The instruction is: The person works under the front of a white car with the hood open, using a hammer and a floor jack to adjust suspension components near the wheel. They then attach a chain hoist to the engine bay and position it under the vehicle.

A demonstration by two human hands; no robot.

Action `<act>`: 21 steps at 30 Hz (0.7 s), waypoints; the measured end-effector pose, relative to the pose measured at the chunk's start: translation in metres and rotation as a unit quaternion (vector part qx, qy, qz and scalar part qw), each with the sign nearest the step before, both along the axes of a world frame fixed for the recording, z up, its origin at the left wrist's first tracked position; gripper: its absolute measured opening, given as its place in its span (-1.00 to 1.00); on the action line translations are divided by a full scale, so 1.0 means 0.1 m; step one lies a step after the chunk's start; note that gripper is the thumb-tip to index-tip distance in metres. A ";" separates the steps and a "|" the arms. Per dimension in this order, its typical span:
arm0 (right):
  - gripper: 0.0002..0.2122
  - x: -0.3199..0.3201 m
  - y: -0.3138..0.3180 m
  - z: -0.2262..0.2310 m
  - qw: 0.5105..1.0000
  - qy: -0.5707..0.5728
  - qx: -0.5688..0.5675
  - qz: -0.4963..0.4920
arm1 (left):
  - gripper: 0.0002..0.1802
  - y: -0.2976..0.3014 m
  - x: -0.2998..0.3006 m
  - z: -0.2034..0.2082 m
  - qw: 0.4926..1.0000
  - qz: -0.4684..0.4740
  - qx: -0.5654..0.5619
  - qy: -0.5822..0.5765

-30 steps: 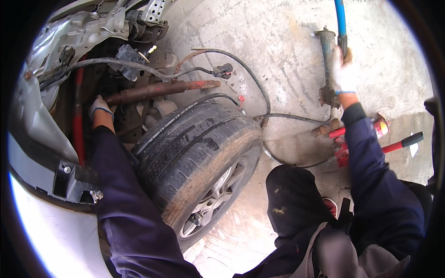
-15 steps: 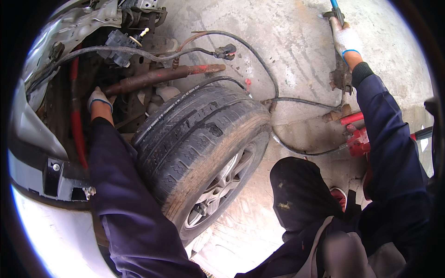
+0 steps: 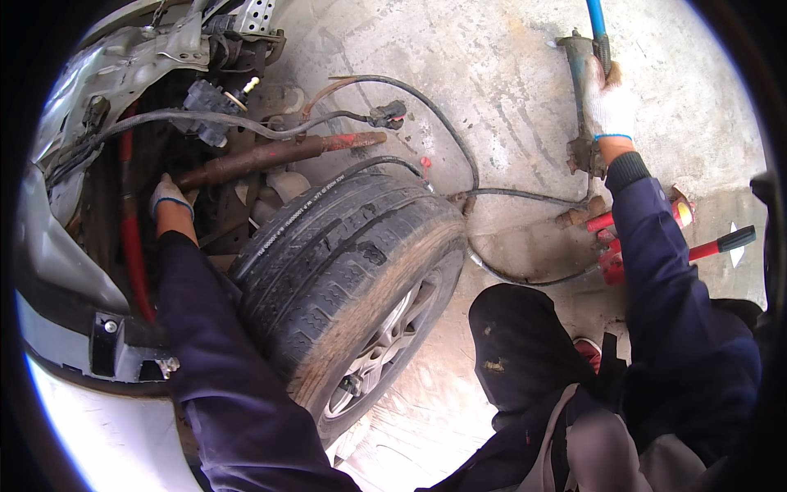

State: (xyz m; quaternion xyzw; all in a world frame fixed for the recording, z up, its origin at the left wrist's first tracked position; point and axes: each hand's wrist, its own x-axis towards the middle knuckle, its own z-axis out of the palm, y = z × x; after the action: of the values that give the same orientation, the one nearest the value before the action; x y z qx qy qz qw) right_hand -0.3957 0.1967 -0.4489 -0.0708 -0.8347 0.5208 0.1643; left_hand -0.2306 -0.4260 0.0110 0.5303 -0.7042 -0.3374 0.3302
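My left hand (image 3: pixel 170 199), in a white glove, is closed at the inner left end of a rusty, red-tipped hydraulic ram (image 3: pixel 275 154). The ram lies at a slant in the car's open front corner, and most of my left fingers are hidden. Over the floor at the upper right, my gloved right hand (image 3: pixel 609 102) closes on the dark ribbed end of a blue tube (image 3: pixel 598 18). Thumb and fingers lie on either side of it. Right beside that hand, a worn grey-green metal cylinder (image 3: pixel 576 78) lies on the concrete, partly covered by my fingers.
A car wheel (image 3: pixel 361 279) stands between my arms. Black hoses (image 3: pixel 426 94) loop across the concrete floor (image 3: pixel 516 98). A red pump with a black-ended lever (image 3: pixel 709 248) lies beyond my right forearm. The silver car body (image 3: pixel 106 443) borders the left side.
My right hand has come nearer along the metal cylinder, bringing the blue tube's end with it; more of the cylinder shows. My left hand stays at the ram. The whole view has shifted slightly.
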 end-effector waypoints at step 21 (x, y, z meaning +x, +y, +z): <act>-0.51 0.32 0.03 0.37 0.991 -0.040 -0.118 0.052 | -0.44 0.33 -0.07 0.00 0.999 0.034 -0.009 0.032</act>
State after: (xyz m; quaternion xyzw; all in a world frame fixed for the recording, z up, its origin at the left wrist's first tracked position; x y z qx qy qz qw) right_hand -0.3633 0.1999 -0.4115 -0.0674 -0.7758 0.6203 0.0937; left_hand -0.2380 -0.3928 0.0106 0.5398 -0.6782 -0.3360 0.3686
